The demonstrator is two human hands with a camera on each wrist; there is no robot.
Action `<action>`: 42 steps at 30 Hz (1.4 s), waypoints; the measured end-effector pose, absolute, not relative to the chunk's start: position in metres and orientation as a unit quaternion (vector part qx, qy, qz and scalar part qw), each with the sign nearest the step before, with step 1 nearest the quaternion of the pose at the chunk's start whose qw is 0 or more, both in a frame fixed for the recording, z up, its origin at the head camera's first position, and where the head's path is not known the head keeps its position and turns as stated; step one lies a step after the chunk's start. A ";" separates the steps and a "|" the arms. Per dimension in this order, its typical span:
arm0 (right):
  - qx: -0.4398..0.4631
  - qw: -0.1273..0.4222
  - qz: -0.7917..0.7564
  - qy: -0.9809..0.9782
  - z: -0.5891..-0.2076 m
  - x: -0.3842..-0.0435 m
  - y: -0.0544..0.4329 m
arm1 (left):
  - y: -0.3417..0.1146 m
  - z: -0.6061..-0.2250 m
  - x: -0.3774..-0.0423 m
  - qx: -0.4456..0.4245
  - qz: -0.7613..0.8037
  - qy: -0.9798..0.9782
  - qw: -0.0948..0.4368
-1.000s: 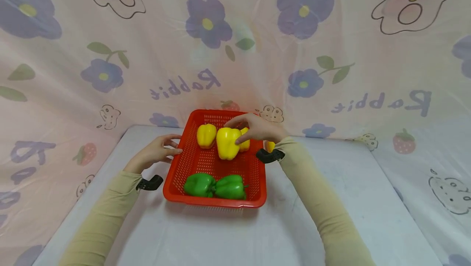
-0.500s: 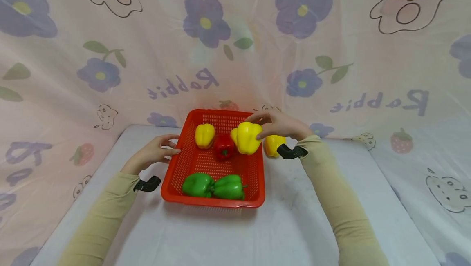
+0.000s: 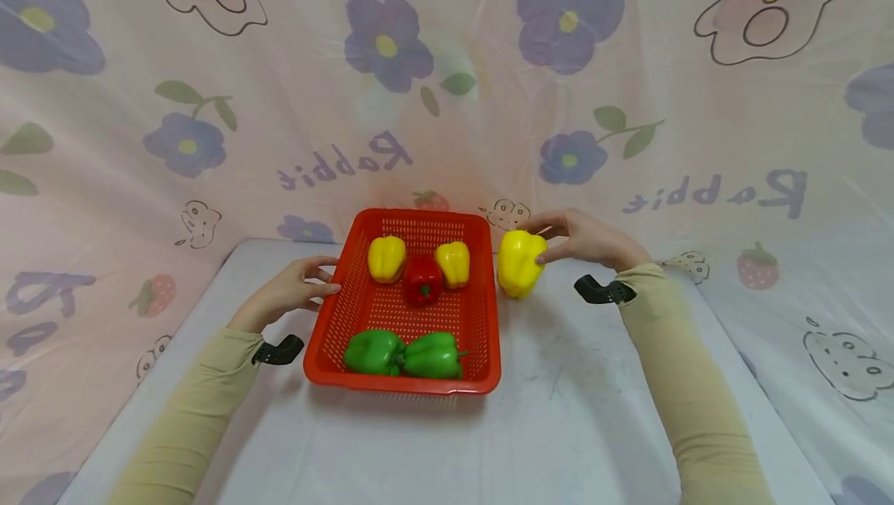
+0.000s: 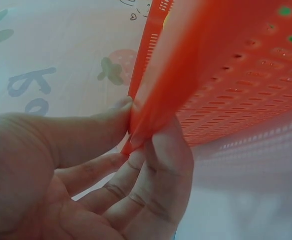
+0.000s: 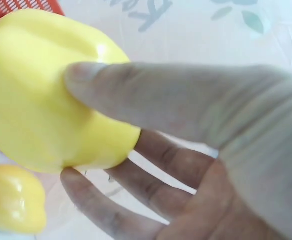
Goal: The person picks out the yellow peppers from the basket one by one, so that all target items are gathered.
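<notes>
My right hand [image 3: 587,237] holds a yellow bell pepper [image 3: 520,261] between thumb and fingers, just outside the basket's right side. In the right wrist view the thumb presses one side of this bell pepper [image 5: 41,95], with fingertips underneath. A second yellow bell pepper [image 5: 13,200] lies below it on the table, mostly hidden in the head view. At the left, my left hand [image 3: 289,292] pinches the rim of a red plastic basket [image 3: 321,346]; the left wrist view has the thumb on one face of the rim [image 4: 160,85] and curled fingers on the other.
Inside the basket are two yellow bell peppers [image 3: 387,259] at the back, a red bell pepper [image 3: 422,281] between them and two green bell peppers [image 3: 375,352] along the front. A patterned curtain [image 3: 447,140] hangs behind the white table [image 3: 594,412].
My right hand has carried the yellow bell pepper rightward from over the basket to beyond its right rim, uncovering the red bell pepper. The left hand keeps its grip on the rim.
</notes>
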State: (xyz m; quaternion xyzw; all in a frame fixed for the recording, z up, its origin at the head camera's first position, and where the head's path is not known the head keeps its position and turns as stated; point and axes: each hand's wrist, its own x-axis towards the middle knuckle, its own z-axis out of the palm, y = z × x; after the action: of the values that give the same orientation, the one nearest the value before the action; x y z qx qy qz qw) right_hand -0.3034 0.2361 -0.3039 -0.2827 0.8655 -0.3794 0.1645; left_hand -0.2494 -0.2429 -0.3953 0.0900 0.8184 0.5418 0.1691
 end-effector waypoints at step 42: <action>-0.215 0.219 -0.376 0.874 -0.408 -0.308 0.324 | -0.242 -0.396 -0.248 0.086 0.537 0.823 0.162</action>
State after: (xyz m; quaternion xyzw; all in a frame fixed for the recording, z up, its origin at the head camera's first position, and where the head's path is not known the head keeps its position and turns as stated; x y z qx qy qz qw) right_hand -0.3077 0.3242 -0.4085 -0.2151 0.8743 -0.3762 0.2187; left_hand -0.2481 -0.2422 -0.3962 0.0862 0.8232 0.5372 0.1623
